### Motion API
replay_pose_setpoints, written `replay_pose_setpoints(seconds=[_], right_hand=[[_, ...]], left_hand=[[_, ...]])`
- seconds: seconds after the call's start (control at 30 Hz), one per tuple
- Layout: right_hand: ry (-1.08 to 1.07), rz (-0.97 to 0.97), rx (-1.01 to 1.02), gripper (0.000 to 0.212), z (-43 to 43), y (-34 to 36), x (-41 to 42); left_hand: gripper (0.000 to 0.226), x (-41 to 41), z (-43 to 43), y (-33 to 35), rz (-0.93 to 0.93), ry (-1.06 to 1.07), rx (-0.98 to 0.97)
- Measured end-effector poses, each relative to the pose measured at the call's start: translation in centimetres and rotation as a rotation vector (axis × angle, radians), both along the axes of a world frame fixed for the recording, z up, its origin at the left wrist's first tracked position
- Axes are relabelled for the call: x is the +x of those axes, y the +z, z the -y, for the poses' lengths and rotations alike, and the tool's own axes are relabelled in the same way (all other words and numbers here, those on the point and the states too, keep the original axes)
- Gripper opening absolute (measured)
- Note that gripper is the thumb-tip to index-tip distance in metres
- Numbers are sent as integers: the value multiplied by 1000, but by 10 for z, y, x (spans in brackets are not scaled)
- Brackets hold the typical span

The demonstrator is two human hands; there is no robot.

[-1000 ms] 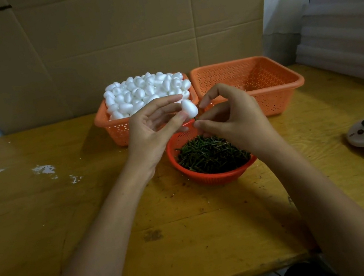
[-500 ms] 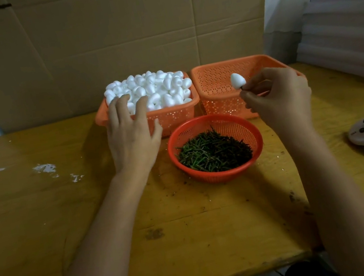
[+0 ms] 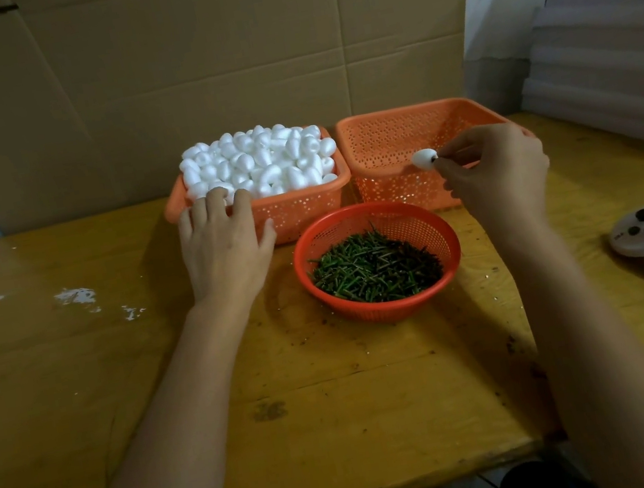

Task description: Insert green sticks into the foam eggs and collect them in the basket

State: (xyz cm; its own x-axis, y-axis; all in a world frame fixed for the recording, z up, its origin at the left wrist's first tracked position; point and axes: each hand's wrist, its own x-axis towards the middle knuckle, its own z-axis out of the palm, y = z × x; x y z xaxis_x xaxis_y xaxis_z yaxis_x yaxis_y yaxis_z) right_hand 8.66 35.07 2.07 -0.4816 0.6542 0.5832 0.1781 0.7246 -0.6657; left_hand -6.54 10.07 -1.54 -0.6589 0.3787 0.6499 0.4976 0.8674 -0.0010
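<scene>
Right hand (image 3: 498, 169) pinches foam egg (image 3: 424, 159) over empty basket (image 3: 379, 139).

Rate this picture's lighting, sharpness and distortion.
Head view: dim, warm light, with soft shadows on the table. The heaped eggs look nearly washed out. The egg pinched by the right hand is slightly soft. The wide-angle lens bows the table's edges.

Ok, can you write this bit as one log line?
left hand: on full basket | right hand: pinches egg at right basket
</scene>
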Motion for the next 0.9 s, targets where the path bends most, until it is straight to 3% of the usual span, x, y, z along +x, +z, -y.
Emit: replay_pose_setpoints(seconds=[0.3, 0.5, 0.7, 0.8, 0.9], right_hand=[[-3, -27, 3, 13, 4, 0, -4], [-25, -12, 124, 28, 9, 0, -6], [54, 18, 96, 35, 10, 1, -5], [58, 141, 92, 23, 3, -4, -1], [125, 515, 89, 14, -7, -8, 2]], left_hand=[[42, 3, 0, 4, 55, 45, 49], [47, 2, -2, 3, 88, 41, 71], [43, -2, -2, 1, 54, 10, 51], [41, -5, -1, 0, 47, 17, 46], [39, -6, 1, -1, 37, 26, 39]])
